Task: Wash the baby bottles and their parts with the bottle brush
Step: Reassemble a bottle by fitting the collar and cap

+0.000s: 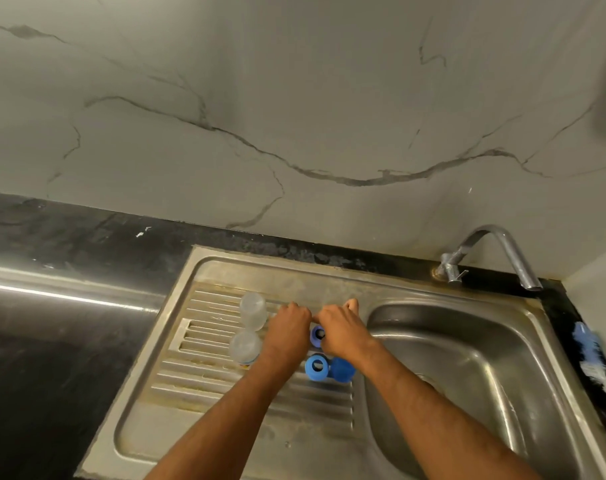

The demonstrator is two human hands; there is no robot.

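Note:
Two clear baby bottles (252, 310) (245, 346) stand on the ribbed drainboard (204, 372) left of my hands. My left hand (289, 327) hovers beside them with its fingers curled downward, and what lies under it is hidden. Touching it knuckle to knuckle, my right hand (343, 327) curls over a blue collar ring (317, 336). A second blue ring (316, 367) and a blue cap (342, 370) lie just below my right wrist. The blue and white bottle brush (589, 351) lies on the black counter right of the sink.
The steel sink bowl (467, 368) opens right of the drainboard, with a chrome tap (495, 251) at its back corner. Black stone counter (52, 341) runs to the left, and a marbled wall rises behind.

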